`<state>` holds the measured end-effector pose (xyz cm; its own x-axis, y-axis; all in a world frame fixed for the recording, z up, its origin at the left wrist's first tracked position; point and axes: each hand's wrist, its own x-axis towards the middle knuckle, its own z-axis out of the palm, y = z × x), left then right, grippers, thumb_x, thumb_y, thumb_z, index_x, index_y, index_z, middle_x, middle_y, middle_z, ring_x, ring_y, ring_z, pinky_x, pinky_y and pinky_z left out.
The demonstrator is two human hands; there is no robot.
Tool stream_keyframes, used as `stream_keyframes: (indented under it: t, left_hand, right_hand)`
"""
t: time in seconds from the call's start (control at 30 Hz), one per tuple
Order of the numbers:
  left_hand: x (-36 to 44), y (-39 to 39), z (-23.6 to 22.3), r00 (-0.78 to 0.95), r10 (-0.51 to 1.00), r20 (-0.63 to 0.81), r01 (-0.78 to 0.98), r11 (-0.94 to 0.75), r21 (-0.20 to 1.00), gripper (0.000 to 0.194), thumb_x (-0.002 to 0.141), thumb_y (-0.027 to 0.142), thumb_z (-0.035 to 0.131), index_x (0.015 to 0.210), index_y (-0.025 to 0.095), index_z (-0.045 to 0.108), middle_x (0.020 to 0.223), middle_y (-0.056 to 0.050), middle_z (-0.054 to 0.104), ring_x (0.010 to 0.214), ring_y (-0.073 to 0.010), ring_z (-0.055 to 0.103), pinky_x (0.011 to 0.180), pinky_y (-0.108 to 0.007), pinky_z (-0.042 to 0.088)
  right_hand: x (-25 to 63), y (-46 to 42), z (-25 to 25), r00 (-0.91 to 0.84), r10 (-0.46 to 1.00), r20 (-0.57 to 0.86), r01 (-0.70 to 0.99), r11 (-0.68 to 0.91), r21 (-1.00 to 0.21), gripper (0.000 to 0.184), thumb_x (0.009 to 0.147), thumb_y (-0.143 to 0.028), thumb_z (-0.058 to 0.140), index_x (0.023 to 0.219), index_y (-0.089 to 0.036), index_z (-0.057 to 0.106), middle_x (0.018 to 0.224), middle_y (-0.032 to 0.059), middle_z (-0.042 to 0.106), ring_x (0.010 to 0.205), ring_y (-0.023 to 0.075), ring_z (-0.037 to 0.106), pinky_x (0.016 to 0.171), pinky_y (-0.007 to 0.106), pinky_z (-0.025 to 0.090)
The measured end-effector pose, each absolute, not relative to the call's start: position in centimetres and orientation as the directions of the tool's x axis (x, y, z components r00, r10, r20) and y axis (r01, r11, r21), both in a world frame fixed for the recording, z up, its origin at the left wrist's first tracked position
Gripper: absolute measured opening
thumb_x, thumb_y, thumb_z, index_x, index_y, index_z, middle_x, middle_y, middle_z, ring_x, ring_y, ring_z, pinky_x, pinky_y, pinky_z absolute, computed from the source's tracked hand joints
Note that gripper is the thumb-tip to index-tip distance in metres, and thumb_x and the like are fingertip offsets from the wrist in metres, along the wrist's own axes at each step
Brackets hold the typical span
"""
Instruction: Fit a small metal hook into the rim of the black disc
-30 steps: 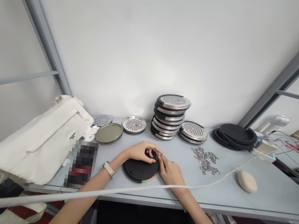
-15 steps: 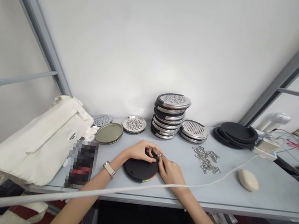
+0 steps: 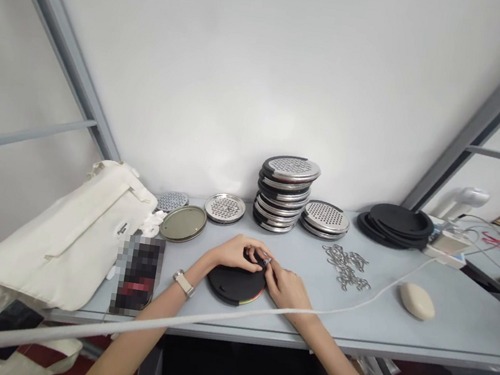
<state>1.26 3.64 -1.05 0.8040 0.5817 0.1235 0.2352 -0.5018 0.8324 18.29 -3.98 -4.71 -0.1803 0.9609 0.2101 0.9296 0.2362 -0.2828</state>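
Observation:
A round black disc with a red, yellow and green strip along part of its rim lies flat on the table in front of me. My left hand curls over its far side, fingers bent and gripping near the edge. At the disc's far right edge, my right hand pinches a small shiny metal clip, most of it covered by fingertips. Both hands' fingertips meet there. To the right lies a loose pile of small silver metal clips.
Behind stand a tall stack of perforated metal discs, a shorter stack, a single perforated disc and an olive disc. Black discs sit right, near a beige rounded object. A white cable crosses the foreground; a white bag is left.
Both hands stay at the disc's far right edge. Their fingers shift only slightly, and the metal clip's visible part looks turned. The disc has barely moved.

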Motion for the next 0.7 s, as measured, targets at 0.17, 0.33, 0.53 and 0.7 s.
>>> stream_keyframes:
  t: [0.17,0.33,0.53,0.7]
  left_hand:
    - [1.25,3.55,-0.84,0.807,0.579,0.115,0.238,-0.497,0.834,0.043,0.065,0.019,0.062,0.108,0.015,0.058,0.098,-0.007,0.063,0.074,-0.0097,0.056,0.069,-0.020,0.044]
    - [1.18,3.42,-0.58,0.811,0.573,0.120,0.242,-0.515,0.822,0.042,0.066,0.019,0.062,0.108,0.016,0.058,0.097,-0.006,0.063,0.074,-0.0095,0.055,0.068,-0.020,0.044]
    - [1.19,3.40,-0.58,0.812,0.570,0.128,0.237,-0.521,0.820,0.042,0.066,0.018,0.061,0.108,0.016,0.057,0.098,-0.006,0.063,0.074,-0.0093,0.055,0.069,-0.020,0.044]
    - [1.24,3.49,-0.77,0.813,0.568,0.127,0.233,-0.517,0.823,0.042,0.066,0.018,0.061,0.108,0.016,0.058,0.098,-0.006,0.063,0.080,-0.0112,0.056,0.070,-0.020,0.044]
  right_hand:
    - [18.30,-4.07,-4.60,-0.186,0.958,0.219,0.927,0.245,-0.285,0.037,0.089,-0.032,0.023,0.105,-0.017,0.053,0.075,0.0066,0.067,0.062,0.0163,0.061,0.053,0.025,0.028]
    - [18.32,-4.13,-4.49,-0.184,0.958,0.221,0.921,0.247,-0.301,0.036,0.089,-0.031,0.023,0.100,-0.017,0.054,0.074,0.0063,0.067,0.061,0.0153,0.061,0.053,0.025,0.028]
    - [18.30,-4.08,-4.52,-0.188,0.958,0.214,0.925,0.246,-0.289,0.036,0.089,-0.031,0.023,0.102,-0.016,0.053,0.073,0.0058,0.067,0.061,0.0156,0.061,0.052,0.025,0.027]
    - [18.35,-4.07,-4.60,-0.195,0.953,0.230,0.920,0.259,-0.295,0.035,0.089,-0.031,0.023,0.097,-0.017,0.054,0.072,0.0052,0.067,0.060,0.0148,0.061,0.052,0.024,0.027]
